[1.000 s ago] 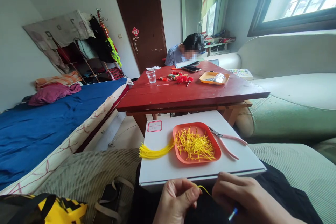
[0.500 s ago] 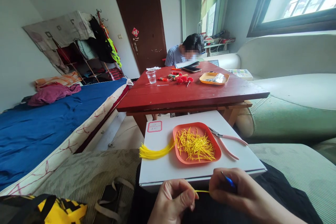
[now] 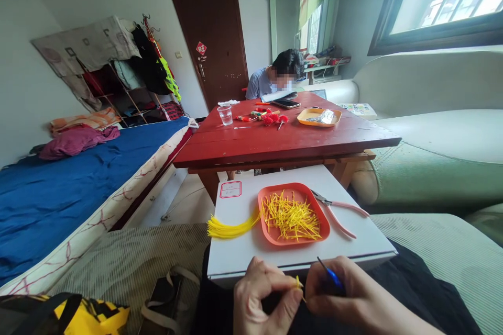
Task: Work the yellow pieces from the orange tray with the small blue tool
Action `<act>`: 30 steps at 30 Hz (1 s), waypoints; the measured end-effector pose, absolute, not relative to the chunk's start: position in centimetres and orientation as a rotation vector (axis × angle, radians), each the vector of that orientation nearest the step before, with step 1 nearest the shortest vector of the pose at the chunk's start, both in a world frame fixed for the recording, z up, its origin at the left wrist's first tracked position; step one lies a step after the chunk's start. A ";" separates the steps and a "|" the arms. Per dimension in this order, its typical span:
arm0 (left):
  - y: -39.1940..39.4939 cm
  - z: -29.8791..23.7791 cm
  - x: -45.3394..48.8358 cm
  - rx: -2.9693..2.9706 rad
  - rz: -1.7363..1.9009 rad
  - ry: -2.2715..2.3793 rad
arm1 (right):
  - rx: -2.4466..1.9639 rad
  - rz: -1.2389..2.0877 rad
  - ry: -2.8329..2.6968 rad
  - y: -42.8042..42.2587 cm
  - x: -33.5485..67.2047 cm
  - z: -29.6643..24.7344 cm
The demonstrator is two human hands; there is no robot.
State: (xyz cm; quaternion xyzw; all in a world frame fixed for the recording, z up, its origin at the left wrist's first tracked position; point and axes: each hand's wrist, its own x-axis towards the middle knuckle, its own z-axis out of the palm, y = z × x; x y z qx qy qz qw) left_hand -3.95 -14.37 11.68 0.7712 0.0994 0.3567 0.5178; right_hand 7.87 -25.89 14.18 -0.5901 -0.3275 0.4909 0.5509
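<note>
Between thumb and forefinger, my left hand (image 3: 262, 296) pinches a thin yellow cord (image 3: 297, 282) that is bent at the fingertips. My right hand (image 3: 348, 289) is closed around a blue-handled tool (image 3: 334, 278) with a thin dark shaft pointing up; its working end is too small to identify. The right fingertips are close to the cord's lower end; whether they grip it I cannot tell. Beyond both hands, an orange-red tray (image 3: 269, 236) on a white box (image 3: 236, 258) holds many short yellow cord pieces (image 3: 293, 217).
A bundle of long yellow cords (image 3: 231, 228) lies left of the tray, pink-handled pliers (image 3: 349, 207) right of it. Behind stands a red table (image 3: 220, 141) with a plastic cup (image 3: 225, 115), red items and a yellow tray (image 3: 304, 119). A person (image 3: 257, 85) sits at its far side.
The cord was stretched straight between my hands; now it is bent at my left fingertips. My hands have come closer together, and the blue tool has shifted slightly left.
</note>
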 end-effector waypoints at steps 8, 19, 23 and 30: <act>-12.8 13.0 -4.1 2.509 1.133 -0.420 | -1.303 1.432 -0.570 -25.8 8.3 14.4; -12.8 13.4 -3.0 2.826 1.333 -0.689 | -1.346 1.528 -0.540 -25.7 8.3 14.1; -12.7 14.0 -3.5 2.691 1.024 -0.503 | -1.495 1.243 -0.703 -26.7 8.3 14.1; -13.4 12.0 -4.2 1.609 0.446 0.450 | -1.673 0.729 -1.001 -28.3 7.3 13.3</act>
